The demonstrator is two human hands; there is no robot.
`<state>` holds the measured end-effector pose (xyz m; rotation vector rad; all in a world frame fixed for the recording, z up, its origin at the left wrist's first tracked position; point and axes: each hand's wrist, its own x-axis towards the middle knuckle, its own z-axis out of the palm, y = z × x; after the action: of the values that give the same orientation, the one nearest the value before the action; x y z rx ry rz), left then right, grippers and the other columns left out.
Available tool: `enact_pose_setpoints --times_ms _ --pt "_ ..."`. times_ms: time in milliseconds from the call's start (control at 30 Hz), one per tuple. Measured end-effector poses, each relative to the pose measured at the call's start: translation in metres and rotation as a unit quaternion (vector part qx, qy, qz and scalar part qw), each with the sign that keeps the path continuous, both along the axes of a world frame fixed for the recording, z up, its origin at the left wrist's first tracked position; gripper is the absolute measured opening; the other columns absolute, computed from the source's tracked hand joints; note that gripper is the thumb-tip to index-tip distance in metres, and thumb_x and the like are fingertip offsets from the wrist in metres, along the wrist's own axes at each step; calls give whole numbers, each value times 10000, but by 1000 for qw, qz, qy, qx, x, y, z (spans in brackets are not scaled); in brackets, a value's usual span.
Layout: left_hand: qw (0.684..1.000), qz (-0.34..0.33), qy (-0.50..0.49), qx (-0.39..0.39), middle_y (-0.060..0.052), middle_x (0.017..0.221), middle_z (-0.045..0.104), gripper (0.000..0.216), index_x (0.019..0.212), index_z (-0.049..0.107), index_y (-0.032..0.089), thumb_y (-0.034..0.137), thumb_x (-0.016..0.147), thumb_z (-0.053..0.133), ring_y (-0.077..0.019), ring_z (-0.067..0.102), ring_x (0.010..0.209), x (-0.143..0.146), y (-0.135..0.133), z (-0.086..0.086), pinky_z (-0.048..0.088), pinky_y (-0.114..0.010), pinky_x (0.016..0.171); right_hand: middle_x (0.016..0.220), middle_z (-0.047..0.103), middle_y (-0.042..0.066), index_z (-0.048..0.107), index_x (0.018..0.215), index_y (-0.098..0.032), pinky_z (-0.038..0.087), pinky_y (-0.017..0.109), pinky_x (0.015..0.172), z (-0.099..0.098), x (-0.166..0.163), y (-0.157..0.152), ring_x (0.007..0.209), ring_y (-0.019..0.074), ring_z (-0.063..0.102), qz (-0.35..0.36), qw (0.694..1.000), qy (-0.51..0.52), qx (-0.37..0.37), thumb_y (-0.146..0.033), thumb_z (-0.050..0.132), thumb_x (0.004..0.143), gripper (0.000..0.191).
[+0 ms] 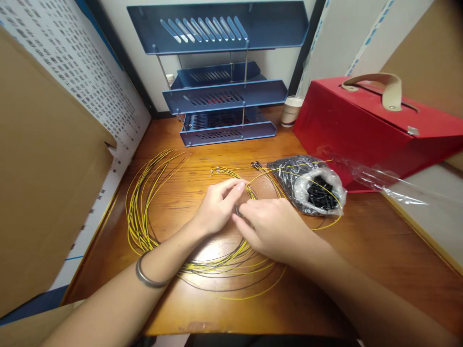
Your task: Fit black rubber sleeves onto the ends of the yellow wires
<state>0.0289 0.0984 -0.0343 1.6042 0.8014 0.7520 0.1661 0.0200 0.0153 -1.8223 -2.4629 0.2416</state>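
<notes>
My left hand (219, 205) is closed, its thumb and forefinger pinching a yellow wire that runs off to the right. Close beside it, my right hand (273, 224) is closed too, its fingers bent round a small dark piece (238, 211) that is mostly hidden. Under and around both hands lies a loose coil of yellow and black wires (139, 217), spread in a wide ring on the wooden table. Several wire ends with small metal tips (217, 169) lie just beyond my left hand. Dark wire ends (256, 165) rest further right.
An opened plastic bag of small black parts (321, 193) lies to the right. Behind it stand a red box (361, 125) with a beige handle and a paper cup (291, 112). A blue tiered tray rack (224, 99) fills the back; cardboard (50, 159) borders the left.
</notes>
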Motion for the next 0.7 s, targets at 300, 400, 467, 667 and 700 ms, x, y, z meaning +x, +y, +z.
enact_pose_setpoints --times_ms 300,400,467,667,700 --pt "999 -33 -13 4 42 562 426 398 592 477 166 392 911 545 -89 368 557 1 -1 1 301 -245 541 760 734 79 687 780 -157 191 329 576 0 2 0 631 194 630 -23 999 9 21 -257 429 978 340" --pt "1000 -10 6 20 42 558 391 430 572 430 174 399 927 521 -91 344 558 1 0 -1 285 -257 546 742 721 75 682 766 -160 179 332 576 0 2 0 626 192 617 -26 999 3 23 -266 433 979 344" --pt "999 20 16 27 43 556 370 449 568 392 182 415 933 513 -93 333 557 2 1 -3 272 -266 549 736 714 71 680 762 -162 170 332 573 1 1 1 621 188 605 -30 999 -2 17 -271 440 976 340" --pt "991 122 25 50 43 556 356 448 573 377 189 414 940 502 -95 316 546 2 5 -5 255 -283 552 740 707 55 673 757 -179 140 329 566 6 -1 0 577 175 555 -45 999 -21 -9 -287 451 960 320" --pt "989 135 23 54 44 556 356 448 573 379 188 411 939 510 -94 315 546 2 4 -4 254 -284 552 743 707 53 671 759 -181 138 327 566 6 -1 0 577 175 553 -45 999 -22 -11 -288 448 960 319"
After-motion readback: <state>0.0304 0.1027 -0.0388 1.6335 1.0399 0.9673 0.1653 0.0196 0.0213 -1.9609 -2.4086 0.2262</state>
